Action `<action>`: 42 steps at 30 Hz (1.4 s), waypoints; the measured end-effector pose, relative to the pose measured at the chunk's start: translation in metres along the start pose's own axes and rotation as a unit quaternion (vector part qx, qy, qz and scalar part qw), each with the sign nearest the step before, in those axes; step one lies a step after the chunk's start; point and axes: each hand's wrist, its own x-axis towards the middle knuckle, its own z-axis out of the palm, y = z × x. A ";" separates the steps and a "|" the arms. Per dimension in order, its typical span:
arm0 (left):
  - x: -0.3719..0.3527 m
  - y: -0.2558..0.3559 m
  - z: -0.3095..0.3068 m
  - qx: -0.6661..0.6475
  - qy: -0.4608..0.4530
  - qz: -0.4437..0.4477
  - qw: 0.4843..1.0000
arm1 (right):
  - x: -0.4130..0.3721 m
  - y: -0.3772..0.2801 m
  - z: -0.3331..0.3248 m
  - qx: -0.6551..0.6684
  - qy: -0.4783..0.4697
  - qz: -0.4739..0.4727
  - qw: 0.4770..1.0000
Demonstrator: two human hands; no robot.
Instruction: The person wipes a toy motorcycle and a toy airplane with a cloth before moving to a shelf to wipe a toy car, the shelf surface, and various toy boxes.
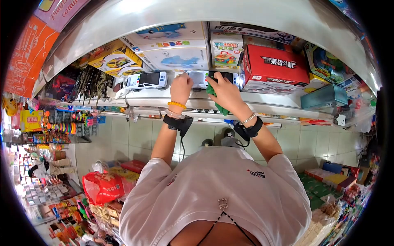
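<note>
A white toy car (199, 78) with dark windows sits on the shelf between my hands. My left hand (181, 88) is closed at the car's left end, its fingers curled against it and partly hidden. My right hand (225, 92) grips a green cloth (222, 109), pressing part of it against the car's right half; the rest hangs over the shelf's front edge. Left of my left hand stands a second white toy car (146, 80) with a dark roof and small coloured details.
Behind the cars stand boxes with a blue shark (179, 61). A red toy box (274, 67) is close on the right, with a teal box (324, 96) beyond it. A yellow box (115, 62) sits at left. A red bag (103, 187) is on the left behind me.
</note>
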 end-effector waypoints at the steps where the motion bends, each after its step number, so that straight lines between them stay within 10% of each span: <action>1: 0.000 0.000 0.001 0.003 0.002 -0.001 1.000 | 0.000 0.001 0.000 0.001 -0.006 0.000 1.000; 42: 0.021 0.023 0.009 0.147 -0.121 -0.156 0.969 | 0.007 0.006 0.000 0.014 -0.065 -0.020 0.998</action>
